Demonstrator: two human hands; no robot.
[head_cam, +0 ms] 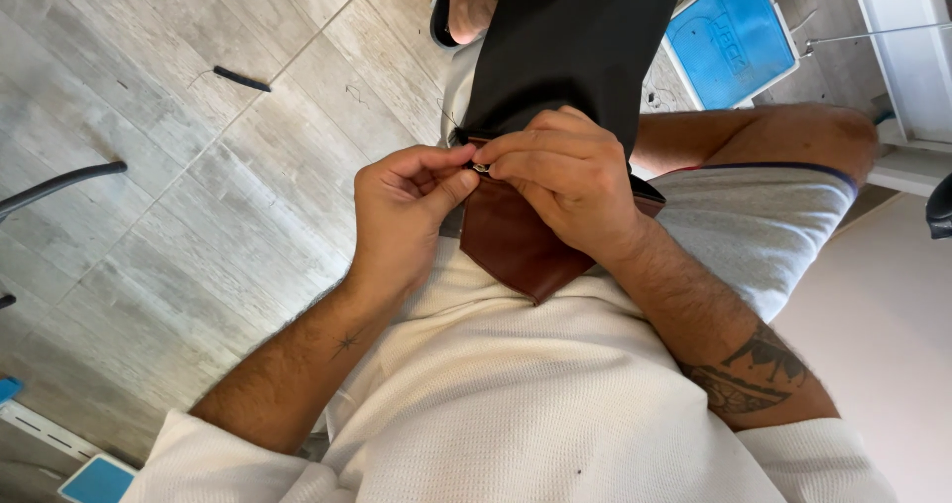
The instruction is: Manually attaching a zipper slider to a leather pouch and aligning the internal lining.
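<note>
Pinching a small metal fastener (pixel 480 168) between both hands, left hand (pixel 402 210) at nine o'clock, right hand (pixel 565 181) at three, he seems midway, brown leather piece (pixel 511 245) and black fabric (pixel 575 37) on his lap.

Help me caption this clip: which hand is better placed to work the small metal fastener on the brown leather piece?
Probably the right hand: its fingertips pinch the small metal fastener from above on the brown leather piece. The left hand only braces beside it, its thumb against the leather's edge.
</note>
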